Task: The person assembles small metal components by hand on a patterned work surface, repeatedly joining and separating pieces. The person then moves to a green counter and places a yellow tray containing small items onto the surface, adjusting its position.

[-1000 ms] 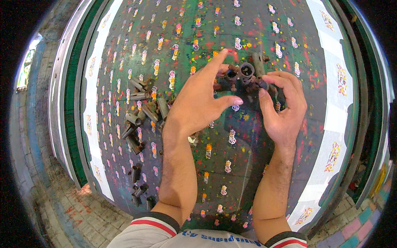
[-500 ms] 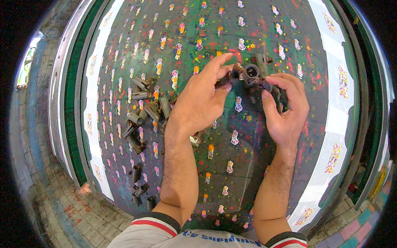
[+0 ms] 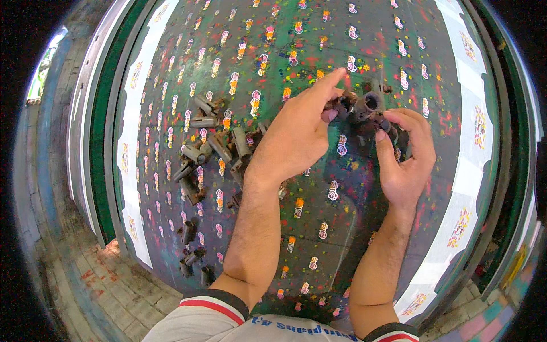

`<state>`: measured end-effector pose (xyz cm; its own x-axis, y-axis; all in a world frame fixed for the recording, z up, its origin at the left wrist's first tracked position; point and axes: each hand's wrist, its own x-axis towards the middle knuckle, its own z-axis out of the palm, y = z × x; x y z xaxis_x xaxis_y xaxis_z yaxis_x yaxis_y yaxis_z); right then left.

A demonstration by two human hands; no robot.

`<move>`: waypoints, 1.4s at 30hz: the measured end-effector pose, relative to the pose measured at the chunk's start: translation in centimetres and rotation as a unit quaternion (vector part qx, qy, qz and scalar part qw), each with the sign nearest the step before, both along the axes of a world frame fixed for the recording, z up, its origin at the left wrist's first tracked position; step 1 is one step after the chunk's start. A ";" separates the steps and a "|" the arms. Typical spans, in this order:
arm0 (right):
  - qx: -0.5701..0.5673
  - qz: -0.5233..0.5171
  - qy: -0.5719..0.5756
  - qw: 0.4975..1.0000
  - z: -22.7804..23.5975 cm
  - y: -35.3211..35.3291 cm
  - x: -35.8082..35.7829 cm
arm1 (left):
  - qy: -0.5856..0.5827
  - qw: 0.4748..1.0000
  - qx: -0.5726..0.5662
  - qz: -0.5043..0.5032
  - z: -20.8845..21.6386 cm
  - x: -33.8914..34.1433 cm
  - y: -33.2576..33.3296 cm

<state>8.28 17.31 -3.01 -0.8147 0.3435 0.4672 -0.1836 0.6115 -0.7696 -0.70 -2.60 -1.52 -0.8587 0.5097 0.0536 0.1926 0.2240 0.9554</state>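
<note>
"What writing did we find nearest to us?"

"We made out blue lettering across the pale shirt, upside down from where we looked and cut off by the lower edge."

"And past that, on the bench?"

"A few loose dark tubes lay toward the left, then a larger pile of metal tubes, partly behind the left forearm."

"How did the hands stand?"

"The right hand was narrow, its thumb and forefinger pinching the right side of a dark tube cluster. The left hand had thumb and fingers drawn close on the cluster's left side, though we saw only part of that grip."

"So the cluster sat between them?"

"Yes, at the tips of both hands, with one round open end turned up toward us."

"Any labels farther off?"

"Rows of small printed motifs ran up the bench in orange, pink and white, too small for us to read. White strips with speckled patterns bordered both sides."
</note>
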 end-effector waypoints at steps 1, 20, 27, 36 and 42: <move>-0.002 0.001 -0.001 1.000 0.0 0.0 0.0 | 0.023 1.000 -0.015 0.002 -0.2 0.0 0.0; 0.020 0.005 -0.009 1.000 0.1 -0.1 0.2 | 0.124 0.989 -0.079 0.008 0.3 0.1 -0.7; 0.017 0.002 -0.015 1.000 -0.6 0.1 0.1 | 0.109 0.992 -0.055 0.018 0.2 0.1 -0.2; 0.018 0.010 -0.008 1.000 -0.5 0.1 0.0 | 0.094 0.993 -0.029 0.059 -0.1 -0.2 0.6; 0.010 0.010 -0.003 1.000 -0.7 0.1 0.1 | 0.089 0.994 -0.016 0.065 0.0 0.0 1.0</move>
